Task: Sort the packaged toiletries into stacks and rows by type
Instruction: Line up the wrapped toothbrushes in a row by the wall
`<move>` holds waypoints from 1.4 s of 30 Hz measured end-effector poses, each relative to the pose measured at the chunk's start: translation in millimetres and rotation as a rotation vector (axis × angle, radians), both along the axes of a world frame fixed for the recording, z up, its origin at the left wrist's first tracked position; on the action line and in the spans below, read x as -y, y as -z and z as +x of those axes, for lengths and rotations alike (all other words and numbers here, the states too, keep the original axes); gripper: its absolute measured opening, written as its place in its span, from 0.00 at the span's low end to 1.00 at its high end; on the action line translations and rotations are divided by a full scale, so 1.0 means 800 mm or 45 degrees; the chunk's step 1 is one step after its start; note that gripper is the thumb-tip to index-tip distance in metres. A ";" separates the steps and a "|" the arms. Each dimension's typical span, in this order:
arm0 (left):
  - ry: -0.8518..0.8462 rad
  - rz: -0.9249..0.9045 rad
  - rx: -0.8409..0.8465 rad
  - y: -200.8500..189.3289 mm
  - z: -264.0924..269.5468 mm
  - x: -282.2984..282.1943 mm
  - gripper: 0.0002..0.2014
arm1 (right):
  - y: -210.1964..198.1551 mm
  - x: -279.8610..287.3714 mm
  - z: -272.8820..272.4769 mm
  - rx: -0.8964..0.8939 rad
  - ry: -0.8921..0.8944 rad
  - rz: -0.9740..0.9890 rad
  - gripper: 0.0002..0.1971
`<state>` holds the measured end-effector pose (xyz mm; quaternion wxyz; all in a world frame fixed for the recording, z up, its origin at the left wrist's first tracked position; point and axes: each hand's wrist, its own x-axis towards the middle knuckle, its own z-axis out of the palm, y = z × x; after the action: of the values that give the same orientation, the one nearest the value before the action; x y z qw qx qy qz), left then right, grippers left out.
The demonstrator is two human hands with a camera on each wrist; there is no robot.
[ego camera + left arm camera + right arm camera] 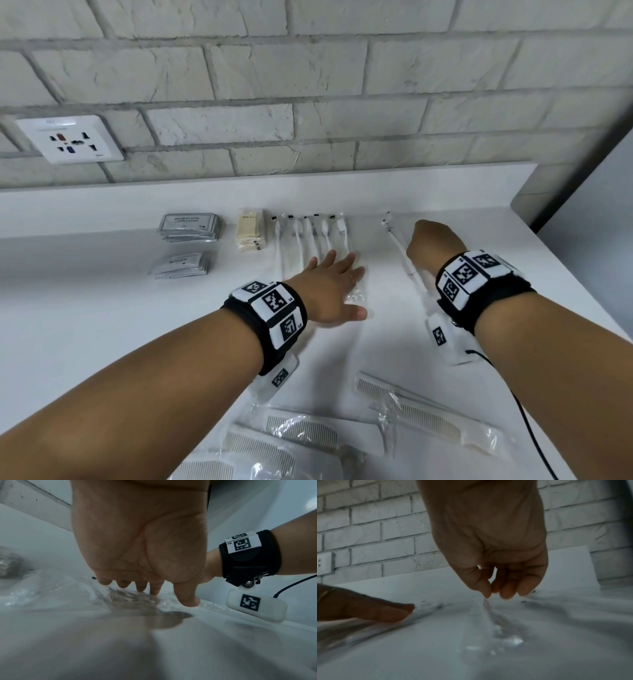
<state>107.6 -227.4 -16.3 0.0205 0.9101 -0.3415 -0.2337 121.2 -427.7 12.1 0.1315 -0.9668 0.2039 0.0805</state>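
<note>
While the toothbrush row (310, 240) is pressed flat by the open left hand (334, 289), a stray toothbrush (399, 245) is pinched by the right hand (433, 245), seemingly to be added alongside.

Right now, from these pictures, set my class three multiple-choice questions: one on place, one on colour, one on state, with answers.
1. Where do the combs lie? A in a drawer; B at the counter's near edge; C on the floor.
2. What colour is the stack between the shampoo sachets and the toothbrush row? A red; B black; C cream.
3. How is the left hand? A flat on the toothbrush row; B fisted in the air; C gripping a comb.
Answers: B, they lie nearest the person; C, its packets are pale cream; A, its fingers lie straight on the wrappers.
</note>
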 end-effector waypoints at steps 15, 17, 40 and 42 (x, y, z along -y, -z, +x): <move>-0.019 -0.013 -0.012 0.001 0.001 0.001 0.42 | 0.025 -0.045 0.006 -0.179 -0.025 0.164 0.17; -0.025 -0.009 -0.015 0.001 0.001 0.001 0.42 | 0.019 -0.049 0.008 -0.152 -0.002 0.163 0.10; -0.084 -0.158 0.048 -0.006 -0.002 0.006 0.46 | 0.026 -0.040 0.000 0.068 -0.331 0.274 0.20; -0.066 -0.187 0.046 -0.010 -0.004 0.013 0.46 | 0.024 -0.022 -0.001 0.111 -0.223 0.254 0.20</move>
<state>104.5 -237.8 -8.6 0.0873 0.9187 -0.3344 -0.1910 120.1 -410.0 -7.2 0.2283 -0.9655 0.1038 0.0696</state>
